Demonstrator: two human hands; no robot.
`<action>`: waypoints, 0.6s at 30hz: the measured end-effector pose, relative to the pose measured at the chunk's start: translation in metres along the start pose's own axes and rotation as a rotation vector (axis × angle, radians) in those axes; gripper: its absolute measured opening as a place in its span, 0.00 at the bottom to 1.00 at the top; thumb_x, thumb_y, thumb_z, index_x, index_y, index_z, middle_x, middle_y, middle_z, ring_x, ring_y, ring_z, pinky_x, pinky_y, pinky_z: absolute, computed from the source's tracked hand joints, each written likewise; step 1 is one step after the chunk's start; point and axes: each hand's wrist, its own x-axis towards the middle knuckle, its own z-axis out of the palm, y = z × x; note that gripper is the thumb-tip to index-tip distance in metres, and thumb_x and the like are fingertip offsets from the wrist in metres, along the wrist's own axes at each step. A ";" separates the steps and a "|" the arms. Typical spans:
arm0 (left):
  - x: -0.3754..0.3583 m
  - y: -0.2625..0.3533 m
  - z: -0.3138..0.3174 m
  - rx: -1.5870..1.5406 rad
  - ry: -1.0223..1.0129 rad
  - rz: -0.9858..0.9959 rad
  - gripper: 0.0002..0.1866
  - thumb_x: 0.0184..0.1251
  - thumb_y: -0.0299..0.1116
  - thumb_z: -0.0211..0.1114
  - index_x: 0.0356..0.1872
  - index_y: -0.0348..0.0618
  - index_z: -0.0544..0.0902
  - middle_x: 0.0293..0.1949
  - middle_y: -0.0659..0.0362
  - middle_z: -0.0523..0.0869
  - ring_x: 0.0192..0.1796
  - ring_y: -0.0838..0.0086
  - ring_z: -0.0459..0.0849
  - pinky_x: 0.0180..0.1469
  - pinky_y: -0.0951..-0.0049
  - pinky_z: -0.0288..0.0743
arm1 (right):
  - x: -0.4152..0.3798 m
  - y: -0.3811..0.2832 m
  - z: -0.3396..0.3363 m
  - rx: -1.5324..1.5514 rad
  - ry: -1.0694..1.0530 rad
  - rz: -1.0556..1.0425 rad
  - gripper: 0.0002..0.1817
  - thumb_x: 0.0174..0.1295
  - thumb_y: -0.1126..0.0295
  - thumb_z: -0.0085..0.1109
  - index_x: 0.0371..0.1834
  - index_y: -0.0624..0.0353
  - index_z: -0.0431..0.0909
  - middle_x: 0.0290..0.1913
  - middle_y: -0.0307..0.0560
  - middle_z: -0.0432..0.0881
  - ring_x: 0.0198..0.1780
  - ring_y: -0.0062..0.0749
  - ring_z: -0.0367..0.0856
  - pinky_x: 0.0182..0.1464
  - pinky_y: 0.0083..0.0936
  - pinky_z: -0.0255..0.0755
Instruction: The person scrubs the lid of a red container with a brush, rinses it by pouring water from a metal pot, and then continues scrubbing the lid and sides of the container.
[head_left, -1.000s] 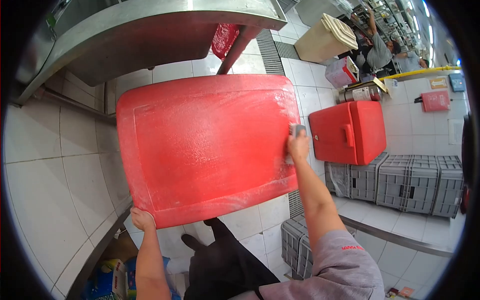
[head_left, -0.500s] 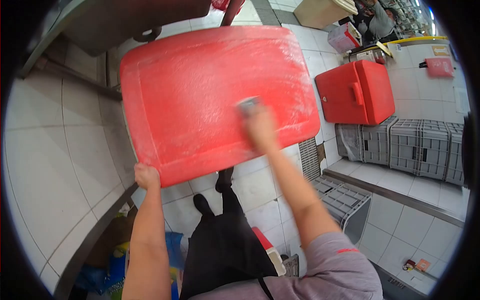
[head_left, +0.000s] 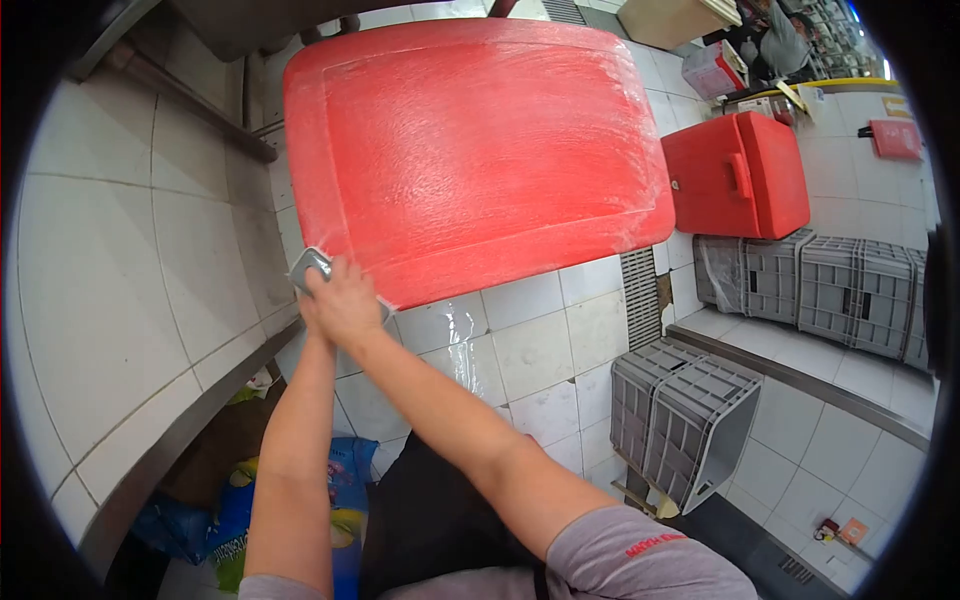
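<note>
A large red cooler lid (head_left: 480,150), wet and streaked with whitish suds, spreads out in front of me. At its near left corner my right hand (head_left: 350,300) is closed around a grey scrub brush (head_left: 314,264) with pale bristles at its edge. The brush lies against the lid's left edge. My left hand (head_left: 313,318) is at that same corner, below and behind my right hand. Its fingers are mostly hidden, but it appears to keep its grip on the lid's corner.
A red cooler box (head_left: 735,175) stands at the right beside stacked grey crates (head_left: 850,290). Another grey crate (head_left: 680,420) sits on the wet tiled floor. Colourful bags (head_left: 235,520) lie under the tiled ledge (head_left: 110,300) on the left. A person (head_left: 785,45) is in the far background.
My right hand has swept the brush left across the lid, from its right half to the near left corner by my left hand. The view has shifted, so the lid appears higher.
</note>
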 end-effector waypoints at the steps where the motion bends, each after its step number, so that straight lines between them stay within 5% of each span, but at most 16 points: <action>1: -0.004 0.001 0.016 0.208 0.261 0.030 0.26 0.70 0.53 0.43 0.53 0.43 0.74 0.47 0.56 0.80 0.49 0.65 0.79 0.54 0.67 0.71 | -0.001 0.027 0.012 -0.046 0.048 -0.081 0.14 0.49 0.63 0.59 0.39 0.52 0.74 0.36 0.54 0.76 0.43 0.48 0.75 0.41 0.43 0.72; 2: -0.004 0.001 0.024 0.412 0.525 0.062 0.27 0.71 0.54 0.43 0.54 0.40 0.72 0.50 0.57 0.79 0.51 0.68 0.78 0.56 0.69 0.70 | 0.001 0.051 0.012 -0.090 0.096 -0.168 0.12 0.49 0.65 0.59 0.38 0.52 0.75 0.36 0.52 0.77 0.43 0.47 0.75 0.41 0.43 0.72; 4: 0.001 -0.004 0.023 0.407 0.527 0.115 0.28 0.72 0.54 0.42 0.54 0.39 0.73 0.50 0.56 0.79 0.51 0.68 0.77 0.56 0.69 0.70 | 0.000 0.124 -0.071 -0.161 0.019 -0.013 0.13 0.50 0.70 0.55 0.41 0.53 0.78 0.39 0.50 0.78 0.45 0.41 0.77 0.43 0.42 0.72; 5: 0.004 -0.006 0.022 0.401 0.507 0.158 0.28 0.72 0.54 0.41 0.53 0.37 0.73 0.49 0.56 0.79 0.50 0.68 0.77 0.56 0.69 0.70 | -0.004 0.164 -0.106 -0.232 0.256 -0.150 0.15 0.47 0.71 0.58 0.41 0.57 0.78 0.38 0.51 0.79 0.41 0.42 0.78 0.39 0.40 0.73; 6: 0.005 -0.006 0.021 0.395 0.512 0.167 0.28 0.72 0.54 0.41 0.53 0.37 0.73 0.49 0.56 0.79 0.50 0.68 0.77 0.56 0.69 0.70 | -0.008 0.210 -0.132 0.005 0.093 0.322 0.17 0.48 0.70 0.59 0.43 0.59 0.76 0.37 0.53 0.78 0.34 0.47 0.78 0.35 0.42 0.73; 7: 0.006 -0.007 0.020 0.506 0.546 0.242 0.27 0.73 0.51 0.40 0.50 0.36 0.74 0.48 0.56 0.80 0.49 0.68 0.78 0.54 0.69 0.70 | -0.018 0.253 -0.156 0.177 0.169 0.424 0.20 0.50 0.67 0.59 0.47 0.62 0.73 0.36 0.58 0.77 0.30 0.52 0.77 0.34 0.44 0.73; 8: 0.006 -0.010 0.019 0.623 0.578 0.306 0.25 0.74 0.48 0.39 0.48 0.35 0.75 0.46 0.56 0.81 0.48 0.68 0.79 0.52 0.68 0.70 | -0.029 0.303 -0.153 -0.419 0.359 0.464 0.22 0.52 0.64 0.59 0.48 0.64 0.72 0.37 0.62 0.77 0.31 0.54 0.77 0.34 0.43 0.73; 9: 0.006 -0.015 0.020 0.728 0.642 0.407 0.25 0.74 0.47 0.42 0.46 0.33 0.76 0.44 0.52 0.82 0.46 0.66 0.80 0.49 0.67 0.71 | -0.035 0.306 -0.148 -0.418 0.370 0.444 0.22 0.52 0.64 0.59 0.48 0.63 0.72 0.38 0.62 0.77 0.31 0.54 0.77 0.33 0.43 0.73; 12: 0.010 -0.018 0.014 1.083 0.718 0.408 0.26 0.73 0.50 0.41 0.46 0.34 0.76 0.43 0.47 0.82 0.45 0.58 0.80 0.50 0.64 0.71 | -0.028 0.238 -0.102 -0.258 0.449 0.159 0.21 0.52 0.62 0.59 0.47 0.60 0.73 0.40 0.59 0.77 0.34 0.54 0.77 0.34 0.43 0.73; 14: 0.009 -0.020 0.026 1.187 0.794 0.403 0.27 0.71 0.52 0.41 0.47 0.37 0.77 0.43 0.46 0.82 0.45 0.55 0.80 0.49 0.61 0.72 | -0.019 0.132 -0.068 -0.212 0.244 0.088 0.17 0.51 0.57 0.60 0.41 0.52 0.77 0.40 0.54 0.76 0.38 0.47 0.75 0.36 0.43 0.72; 15: 0.010 -0.018 0.034 1.283 0.868 0.412 0.28 0.70 0.55 0.41 0.47 0.40 0.77 0.42 0.44 0.83 0.45 0.51 0.80 0.49 0.59 0.72 | -0.017 0.084 -0.053 -0.171 0.177 0.140 0.18 0.55 0.54 0.56 0.40 0.56 0.75 0.36 0.58 0.75 0.39 0.49 0.74 0.41 0.42 0.70; 18: 0.003 -0.009 0.048 1.308 0.888 0.235 0.29 0.68 0.59 0.40 0.48 0.47 0.78 0.43 0.46 0.83 0.46 0.48 0.80 0.48 0.54 0.72 | -0.016 0.023 -0.008 -0.104 0.171 0.095 0.19 0.57 0.49 0.55 0.36 0.55 0.73 0.34 0.59 0.73 0.39 0.49 0.74 0.39 0.41 0.70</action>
